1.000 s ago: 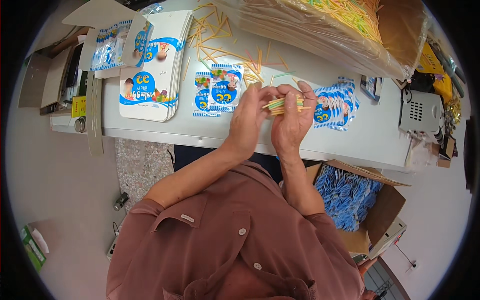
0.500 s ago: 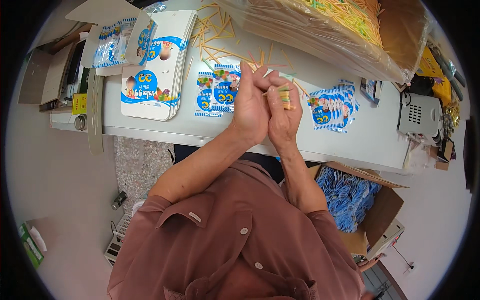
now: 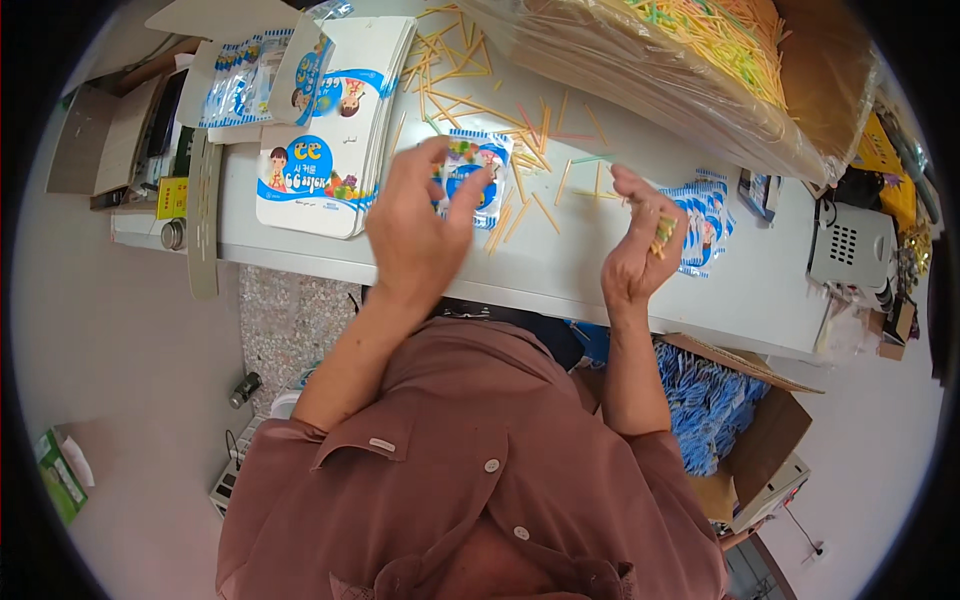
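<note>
Person's L hand (image 3: 418, 225), fingers parted, nr blue-white lettered plastic sachet (image 3: 492, 206); R hand (image 3: 645, 235) grips 1 bundle thin pastel sticks (image 3: 662, 238).

The view is brightly lit, its curved fisheye rim black.

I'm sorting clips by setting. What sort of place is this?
Likely a small packing workspace, though I cannot be sure: a large carton holds loose coloured sticks, small printed packets lie beside the right hand, and flat printed cardboard pieces are stacked on the table.
</note>
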The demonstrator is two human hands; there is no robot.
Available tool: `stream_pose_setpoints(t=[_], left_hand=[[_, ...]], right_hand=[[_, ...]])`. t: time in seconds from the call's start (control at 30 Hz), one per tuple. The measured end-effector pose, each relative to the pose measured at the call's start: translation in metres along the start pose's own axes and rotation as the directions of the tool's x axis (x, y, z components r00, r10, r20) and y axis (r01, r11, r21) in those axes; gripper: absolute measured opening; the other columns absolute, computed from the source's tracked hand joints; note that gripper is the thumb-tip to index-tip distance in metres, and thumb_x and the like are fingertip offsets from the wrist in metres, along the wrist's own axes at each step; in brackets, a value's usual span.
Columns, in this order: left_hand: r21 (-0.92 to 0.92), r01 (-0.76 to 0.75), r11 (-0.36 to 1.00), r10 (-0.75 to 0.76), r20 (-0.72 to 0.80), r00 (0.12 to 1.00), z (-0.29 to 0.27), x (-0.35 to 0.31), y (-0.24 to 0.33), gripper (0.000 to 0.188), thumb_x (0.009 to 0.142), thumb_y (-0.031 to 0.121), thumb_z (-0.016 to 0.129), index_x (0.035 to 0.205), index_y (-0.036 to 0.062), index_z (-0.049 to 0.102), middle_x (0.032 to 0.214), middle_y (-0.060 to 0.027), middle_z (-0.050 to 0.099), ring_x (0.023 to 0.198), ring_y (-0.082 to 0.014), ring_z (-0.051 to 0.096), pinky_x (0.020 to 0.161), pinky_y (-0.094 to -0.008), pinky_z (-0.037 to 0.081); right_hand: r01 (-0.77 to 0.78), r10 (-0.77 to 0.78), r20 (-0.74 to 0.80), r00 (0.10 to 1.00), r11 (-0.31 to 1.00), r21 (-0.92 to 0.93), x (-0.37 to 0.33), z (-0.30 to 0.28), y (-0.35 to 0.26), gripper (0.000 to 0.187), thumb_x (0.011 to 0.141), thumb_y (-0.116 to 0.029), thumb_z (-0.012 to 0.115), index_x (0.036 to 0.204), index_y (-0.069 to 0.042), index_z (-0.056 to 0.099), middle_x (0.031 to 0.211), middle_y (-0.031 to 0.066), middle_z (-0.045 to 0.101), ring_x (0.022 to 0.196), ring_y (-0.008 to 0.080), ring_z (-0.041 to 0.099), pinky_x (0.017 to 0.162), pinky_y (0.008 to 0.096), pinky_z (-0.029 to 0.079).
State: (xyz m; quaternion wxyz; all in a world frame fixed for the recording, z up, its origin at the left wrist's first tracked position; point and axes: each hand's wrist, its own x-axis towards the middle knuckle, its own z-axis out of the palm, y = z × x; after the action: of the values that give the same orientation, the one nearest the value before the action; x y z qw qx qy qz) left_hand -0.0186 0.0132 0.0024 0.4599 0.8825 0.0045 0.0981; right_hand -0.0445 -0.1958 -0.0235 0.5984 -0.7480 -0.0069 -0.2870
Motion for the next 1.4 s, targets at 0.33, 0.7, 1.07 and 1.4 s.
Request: stream_pose_setpoints(t=[0.33,0.7,1.07,1.4], left_hand=[[0.278,0.205,0.938,-0.268,0.213,0.939,0.019,0.026,-0.039,0.046,0.074,0.043,0.083,0.092,0.0032,0.068,0.077,-0.0132,0.070,0.072,-0.0306,0.069,0.063,-0.0436,0.051],[0.369,-0.131,0.920,0.121,0.049,0.991,0.004,0.014,-0.044,0.021,0.089,0.024,0.069,0.096,0.0040,0.073,0.072,-0.0150,0.068,0.059,-0.0308,0.065,0.053,-0.0397,0.047],[-0.671,0.365,0.646,-0.339,0.176,0.924,-0.022,0.013,-0.016,0.022,0.092,0.015,0.071,0.093,-0.0070,0.072,0.078,-0.0010,0.069,0.066,0.0001,0.053,0.056,-0.0195,0.043],[-0.519,0.384,0.764,-0.169,0.414,0.894,-0.012,0.008,-0.027,0.021,0.093,0.016,0.069,0.093,-0.0042,0.073,0.079,-0.0020,0.071,0.068,-0.0013,0.055,0.058,-0.0196,0.045]], right_hand=[[-0.089,0.185,0.254,0.949,0.934,-0.347,-0.028,-0.003,0.031,0.016,0.104,-0.012,0.047,0.104,-0.001,0.058,0.105,0.0119,0.069,0.113,0.0237,0.064,0.116,0.0450,0.031],[-0.161,0.227,0.234,0.945,0.950,-0.269,-0.026,-0.003,0.031,0.020,0.105,-0.014,0.044,0.106,-0.001,0.058,0.111,0.0116,0.069,0.123,0.0259,0.059,0.118,0.0426,0.029],[-0.075,0.202,0.337,0.919,0.932,-0.354,-0.025,-0.007,0.030,0.019,0.104,-0.014,0.048,0.111,-0.001,0.061,0.112,0.0111,0.069,0.124,0.0267,0.059,0.118,0.0439,0.028],[-0.483,0.487,0.100,0.868,0.779,0.399,-0.001,-0.011,0.016,0.025,0.106,-0.018,0.040,0.104,-0.003,0.060,0.121,0.0206,0.066,0.131,0.0357,0.050,0.118,0.0457,0.030]])
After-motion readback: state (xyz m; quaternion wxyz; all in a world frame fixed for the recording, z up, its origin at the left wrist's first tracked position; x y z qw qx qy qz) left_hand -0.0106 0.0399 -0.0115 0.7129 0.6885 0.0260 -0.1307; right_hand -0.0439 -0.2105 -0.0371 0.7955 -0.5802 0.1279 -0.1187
